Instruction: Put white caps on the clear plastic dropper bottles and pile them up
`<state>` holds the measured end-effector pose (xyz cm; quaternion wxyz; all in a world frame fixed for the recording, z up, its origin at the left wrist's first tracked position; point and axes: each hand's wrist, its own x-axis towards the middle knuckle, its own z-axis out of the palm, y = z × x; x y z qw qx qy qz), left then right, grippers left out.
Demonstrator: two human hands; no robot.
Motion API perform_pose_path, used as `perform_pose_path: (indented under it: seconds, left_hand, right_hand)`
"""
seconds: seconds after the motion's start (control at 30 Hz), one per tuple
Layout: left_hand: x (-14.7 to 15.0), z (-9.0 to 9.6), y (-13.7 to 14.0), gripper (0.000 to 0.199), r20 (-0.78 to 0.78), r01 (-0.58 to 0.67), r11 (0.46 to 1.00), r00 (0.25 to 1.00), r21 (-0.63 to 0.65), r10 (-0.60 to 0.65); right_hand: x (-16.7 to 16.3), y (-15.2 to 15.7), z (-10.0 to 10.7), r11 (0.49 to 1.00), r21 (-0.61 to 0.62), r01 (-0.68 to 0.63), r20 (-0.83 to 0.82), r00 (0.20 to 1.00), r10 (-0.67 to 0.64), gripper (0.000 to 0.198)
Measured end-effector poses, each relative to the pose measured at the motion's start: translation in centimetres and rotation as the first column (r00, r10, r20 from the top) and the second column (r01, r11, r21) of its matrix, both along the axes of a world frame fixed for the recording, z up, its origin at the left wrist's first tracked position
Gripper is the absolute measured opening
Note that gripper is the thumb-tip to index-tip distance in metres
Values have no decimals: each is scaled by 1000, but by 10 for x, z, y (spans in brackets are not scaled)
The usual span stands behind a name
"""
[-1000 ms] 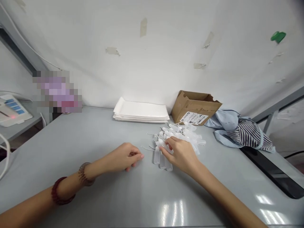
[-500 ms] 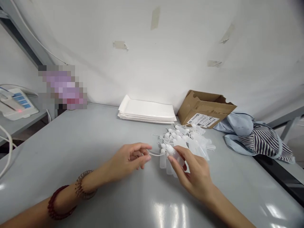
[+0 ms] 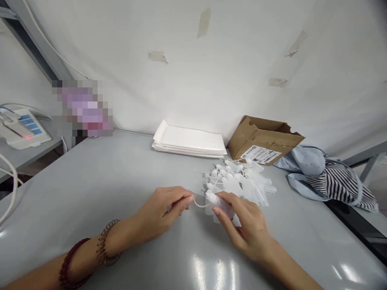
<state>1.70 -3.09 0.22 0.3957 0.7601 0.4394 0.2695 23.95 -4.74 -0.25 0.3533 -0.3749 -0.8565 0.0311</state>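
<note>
My right hand [image 3: 246, 219] is closed around a small translucent plastic squeeze bottle [image 3: 224, 205], its white nozzle tilted toward the left. From near the bottle's neck a thin white plastic strap [image 3: 199, 206] curves across to my left hand [image 3: 165, 209]. The thumb and forefinger of that hand pinch the strap's end, and the fingertips hide what sits there. Just behind the held bottle lies a pile of similar bottles [image 3: 231, 183] with white nozzles, thin straps and dark fine tips.
A stack of white padded envelopes [image 3: 190, 141] lies against the wall. Beside it stands an open cardboard box [image 3: 266, 139] with a label. At the right are a blue and striped fabric bundle [image 3: 332, 177]; on the left, a white-and-blue device [image 3: 27, 129] with cables. All rest around the grey table [image 3: 99, 181].
My left thumb and forefinger have closed on the strap's end, where they were apart before. The held bottle has turned slightly and lowered in my right hand. The view has shifted a little.
</note>
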Motion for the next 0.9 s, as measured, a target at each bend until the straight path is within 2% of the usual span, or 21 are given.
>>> perform_pose_path:
  seconds: [0.1,0.17,0.37,0.9]
  left_hand:
    - [0,1,-2,28,51,42,998,998,-42,-39]
    - [0,1,-3,29,110,52,994,993,-99,-41]
    - [-2,2,-3,26,244,109,985,967,-133,-74]
    - [-1,-1,-3,24,243,123,982,966,-145,-85]
  right_hand:
    - [-2,-3,4,997,-32,-71,-25,997,70,16]
    - [-2,-3,5,996,-17,-91,-35,995,91,17]
    - [-1,-3,5,992,25,-120,-5,993,120,20]
    - [-1,-5,2,991,-4,-133,29,991,133,20]
